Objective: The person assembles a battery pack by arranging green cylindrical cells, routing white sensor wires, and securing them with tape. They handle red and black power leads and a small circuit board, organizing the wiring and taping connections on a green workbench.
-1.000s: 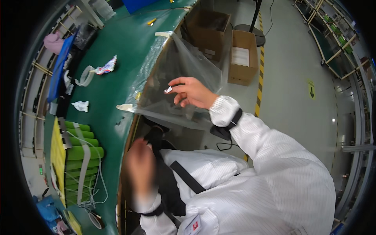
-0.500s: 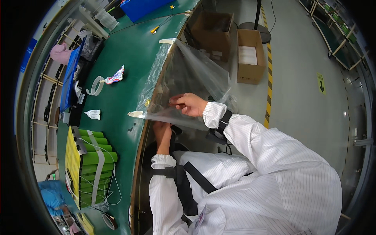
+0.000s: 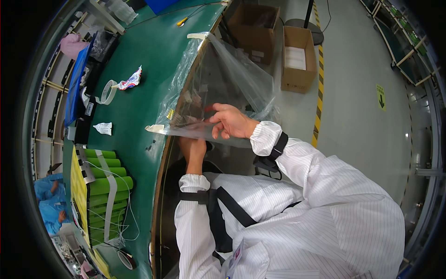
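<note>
A clear plastic bag (image 3: pixel 232 69) hangs off the table's edge, fixed by two strips of cream tape (image 3: pixel 155 128). My right hand (image 3: pixel 234 122) is at the bag's near side, its fingers apart and bent, with nothing visible in them. The fingertips blur behind the film. Just below the bag's lower edge is my left hand (image 3: pixel 193 149), close to the table's side; its fingers are hidden by the plastic, so I cannot tell what they hold. Small scraps show through the bag, among them a yellow piece (image 3: pixel 170 114) by the table edge.
On the green table (image 3: pixel 139 107) stands a pack of green cylindrical cells (image 3: pixel 108 186) with loose white wires. A tape ring (image 3: pixel 108 92), a crumpled wrapper (image 3: pixel 130 79) and a white packet (image 3: pixel 103 128) lie beyond. Cardboard boxes (image 3: pixel 297 83) stand on the floor.
My right hand has gone from a pinch to spread fingers and shifted slightly right. My left hand stays below the bag. The view has shifted slightly.
</note>
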Demonstrator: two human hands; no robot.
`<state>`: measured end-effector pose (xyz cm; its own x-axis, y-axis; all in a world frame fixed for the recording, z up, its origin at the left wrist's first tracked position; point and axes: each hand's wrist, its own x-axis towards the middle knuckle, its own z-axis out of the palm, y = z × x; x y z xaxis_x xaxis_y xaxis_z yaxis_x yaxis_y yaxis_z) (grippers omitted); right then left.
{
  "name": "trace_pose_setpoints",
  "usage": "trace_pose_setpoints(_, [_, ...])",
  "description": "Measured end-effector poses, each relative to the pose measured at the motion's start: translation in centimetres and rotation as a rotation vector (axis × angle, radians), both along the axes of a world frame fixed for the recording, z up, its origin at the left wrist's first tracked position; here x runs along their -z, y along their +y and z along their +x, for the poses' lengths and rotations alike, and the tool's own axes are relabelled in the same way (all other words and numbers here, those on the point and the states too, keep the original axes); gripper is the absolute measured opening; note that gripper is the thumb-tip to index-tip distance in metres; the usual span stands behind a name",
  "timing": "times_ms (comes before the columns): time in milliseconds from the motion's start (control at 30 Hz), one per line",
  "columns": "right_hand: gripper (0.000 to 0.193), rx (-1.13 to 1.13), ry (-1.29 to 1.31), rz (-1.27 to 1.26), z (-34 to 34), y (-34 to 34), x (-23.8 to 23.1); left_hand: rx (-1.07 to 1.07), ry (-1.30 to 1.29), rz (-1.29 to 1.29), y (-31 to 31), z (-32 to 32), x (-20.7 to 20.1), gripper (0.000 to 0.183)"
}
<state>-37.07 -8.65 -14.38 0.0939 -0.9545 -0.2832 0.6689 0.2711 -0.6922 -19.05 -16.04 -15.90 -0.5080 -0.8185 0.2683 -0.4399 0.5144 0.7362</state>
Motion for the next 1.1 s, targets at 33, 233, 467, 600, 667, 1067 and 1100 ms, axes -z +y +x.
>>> trace_pose_setpoints(33, [0.063, 0.008, 0.012, 0.008, -0.1, 0.4, -0.6, 0.018, -0.043, -0.091, 0.0, -0.1, 0.1, 0.021])
trace_pose_setpoints(233, [0.066, 0.115, 0.084, 0.03, -2.0, 3.0, -1.8, -0.117, 0.199, 0.188, -0.4, -0.2, 0.9, 0.023])
trace_pose_setpoints(467, [0.029, 0.14, 0.469, -0.117, -1.0, 5.2, -4.7, -0.361, -0.173, 0.149, -0.3, -0.1, 1.8, 0.02])
trace_pose_setpoints(600, [0.018, 0.083, 0.532, -0.317, 2.2, 4.7, -9.1, -0.291, -0.397, 0.06, 2.2, 2.2, 2.9, 0.037])
trace_pose_setpoints(667, [0.017, 0.054, 0.615, -0.436, 4.2, 4.6, -10.9, -0.225, -0.449, 0.253, 4.5, 3.3, -1.0, 0.04])
trace_pose_setpoints(1067, [0.115, 0.492, 1.56, -1.511, 18.3, -5.8, -20.2, -0.909, 0.247, -0.325, 16.6, 33.2, -20.7, 0.034])
trace_pose_setpoints(1100, [0.117, 0.496, 1.594, -1.516, 18.5, -6.4, -20.7, -0.945, 0.191, -0.285, 15.7, 34.6, -20.7, 0.037])
